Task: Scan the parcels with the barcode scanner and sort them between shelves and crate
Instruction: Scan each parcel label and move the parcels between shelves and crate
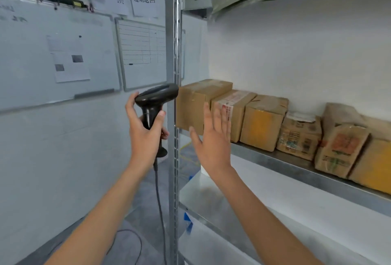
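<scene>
Left hand (pixel 146 131) grips scanner (pixel 155 101) | right hand (pixel 211 139) released, fingers straight | rightmost parcel (pixel 374 163) cut off

Head-worn camera looks forward, slightly down, close upon the metal shelf (pixel 275 159)

A black pistol-grip barcode scanner (pixel 155 104), its cable trailing down, is being held upright beside the shelf post, while a row of brown cardboard parcels (pixel 262 123), several bearing labels, is being kept side by side on the metal shelf (pixel 275 159).
</scene>
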Motion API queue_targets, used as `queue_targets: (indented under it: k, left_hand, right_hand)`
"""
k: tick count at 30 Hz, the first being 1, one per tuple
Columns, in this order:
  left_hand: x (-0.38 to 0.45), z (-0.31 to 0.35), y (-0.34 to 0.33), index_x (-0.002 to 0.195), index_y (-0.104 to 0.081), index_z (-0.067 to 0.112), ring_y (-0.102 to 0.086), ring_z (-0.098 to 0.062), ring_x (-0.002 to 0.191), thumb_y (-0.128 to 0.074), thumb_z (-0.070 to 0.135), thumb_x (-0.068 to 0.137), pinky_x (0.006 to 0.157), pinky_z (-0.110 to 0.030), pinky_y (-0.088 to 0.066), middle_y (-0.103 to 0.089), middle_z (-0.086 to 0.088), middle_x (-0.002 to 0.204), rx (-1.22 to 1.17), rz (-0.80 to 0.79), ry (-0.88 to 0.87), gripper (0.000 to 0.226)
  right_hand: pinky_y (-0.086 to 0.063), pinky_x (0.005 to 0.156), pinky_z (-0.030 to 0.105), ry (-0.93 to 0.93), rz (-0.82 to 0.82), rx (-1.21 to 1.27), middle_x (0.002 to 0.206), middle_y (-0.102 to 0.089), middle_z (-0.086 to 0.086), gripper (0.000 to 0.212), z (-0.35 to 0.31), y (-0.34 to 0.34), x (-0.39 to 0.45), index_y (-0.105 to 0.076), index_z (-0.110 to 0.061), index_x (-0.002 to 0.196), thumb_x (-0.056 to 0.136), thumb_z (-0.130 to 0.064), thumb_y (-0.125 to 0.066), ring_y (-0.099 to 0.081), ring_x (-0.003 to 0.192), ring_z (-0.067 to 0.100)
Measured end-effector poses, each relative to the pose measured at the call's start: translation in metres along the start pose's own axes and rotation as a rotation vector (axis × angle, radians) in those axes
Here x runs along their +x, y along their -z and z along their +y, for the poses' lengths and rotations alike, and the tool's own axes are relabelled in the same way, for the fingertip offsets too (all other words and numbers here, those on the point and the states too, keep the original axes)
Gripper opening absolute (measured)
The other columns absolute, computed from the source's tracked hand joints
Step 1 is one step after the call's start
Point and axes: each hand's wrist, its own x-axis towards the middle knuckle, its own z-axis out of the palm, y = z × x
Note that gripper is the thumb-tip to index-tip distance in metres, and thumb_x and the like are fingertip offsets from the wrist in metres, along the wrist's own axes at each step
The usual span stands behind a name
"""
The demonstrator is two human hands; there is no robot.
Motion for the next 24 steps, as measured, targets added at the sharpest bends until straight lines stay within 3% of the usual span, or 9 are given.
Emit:
queue_targets:
  k: [4,8,11,13,15,17,19,22,24]
  left_hand:
    - [0.058,-0.029,-0.006,0.143,-0.027,0.038,-0.062,-0.021,0.052,-0.06,0.009,0.1,0.059,-0.033,-0.054,-0.067,-0.019,0.106,-0.095,-0.052,-0.005,0.062]
    - [0.092,-0.055,-0.008,0.14,-0.026,0.042,-0.07,-0.02,0.061,-0.058,0.007,0.1,0.068,-0.026,-0.058,-0.066,-0.019,0.118,-0.19,-0.114,0.025,0.062]
    - [0.106,-0.075,-0.005,0.142,-0.027,0.041,-0.075,-0.023,0.078,-0.059,0.008,0.1,0.082,-0.03,-0.059,-0.067,-0.014,0.114,-0.246,-0.155,0.071,0.063]
    - [0.114,-0.086,-0.004,0.145,-0.027,0.038,-0.075,-0.025,0.087,-0.061,0.007,0.1,0.089,-0.034,-0.059,-0.067,-0.009,0.11,-0.278,-0.171,0.11,0.064]
    - [0.119,-0.093,-0.004,0.147,-0.026,0.035,-0.074,-0.026,0.092,-0.061,0.007,0.1,0.092,-0.036,-0.058,-0.068,-0.009,0.109,-0.319,-0.18,0.149,0.065]
    - [0.123,-0.096,-0.005,0.147,-0.026,0.034,-0.075,-0.024,0.092,-0.06,0.006,0.1,0.092,-0.037,-0.058,-0.069,-0.009,0.108,-0.359,-0.183,0.184,0.064]
    - [0.124,-0.096,-0.006,0.145,-0.026,0.035,-0.075,-0.021,0.092,-0.06,0.005,0.1,0.092,-0.036,-0.058,-0.069,-0.007,0.108,-0.402,-0.182,0.211,0.064]
    - [0.123,-0.096,-0.005,0.147,-0.027,0.034,-0.073,-0.021,0.1,-0.062,0.006,0.099,0.097,-0.045,-0.056,-0.066,-0.012,0.119,-0.442,-0.186,0.234,0.065]
    - [0.12,-0.097,-0.002,0.149,-0.026,0.031,-0.073,-0.016,0.095,-0.06,0.004,0.099,0.095,-0.046,-0.057,-0.066,-0.015,0.12,-0.459,-0.21,0.241,0.066]
  right_hand:
    - [0.007,0.125,0.044,-0.035,0.053,-0.093,0.167,0.012,0.003,0.071,-0.017,-0.025,0.043,-0.001,-0.025,0.16,0.104,-0.048,-0.038,0.019,0.152,0.024]
    - [0.013,0.121,0.045,-0.065,0.133,-0.255,0.168,0.007,0.007,0.072,-0.034,-0.048,0.08,-0.005,-0.023,0.16,0.103,-0.049,-0.04,0.016,0.153,0.029]
    - [0.011,0.12,0.047,-0.089,0.198,-0.367,0.167,-0.005,0.011,0.071,-0.039,-0.063,0.098,-0.018,-0.02,0.16,0.101,-0.049,-0.045,0.005,0.154,0.035]
    - [0.009,0.12,0.048,-0.153,0.143,-0.425,0.166,-0.015,0.012,0.069,-0.041,-0.068,0.102,-0.024,-0.017,0.158,0.101,-0.051,-0.043,0.002,0.154,0.036]
    - [-0.002,0.122,0.049,-0.187,0.131,-0.482,0.159,-0.033,0.014,0.066,-0.041,-0.071,0.101,-0.034,-0.016,0.154,0.1,-0.051,-0.045,-0.015,0.151,0.038]
    - [-0.024,0.119,0.05,-0.157,0.222,-0.549,0.14,-0.054,0.014,0.058,-0.042,-0.073,0.097,-0.052,-0.014,0.141,0.096,-0.05,-0.053,-0.042,0.136,0.038]
    - [-0.041,0.105,0.049,-0.114,0.344,-0.599,0.121,-0.062,0.011,0.048,-0.044,-0.076,0.092,-0.063,-0.014,0.123,0.092,-0.05,-0.055,-0.055,0.115,0.034]
    - [-0.045,0.084,0.045,-0.097,0.506,-0.653,0.097,-0.06,0.009,0.045,-0.06,-0.077,0.086,-0.064,-0.014,0.097,0.09,-0.057,-0.052,-0.055,0.092,0.031]
    - [-0.044,0.076,0.043,-0.145,0.577,-0.644,0.089,-0.056,0.009,0.053,-0.072,-0.078,0.083,-0.06,-0.012,0.088,0.088,-0.064,-0.051,-0.053,0.083,0.029]
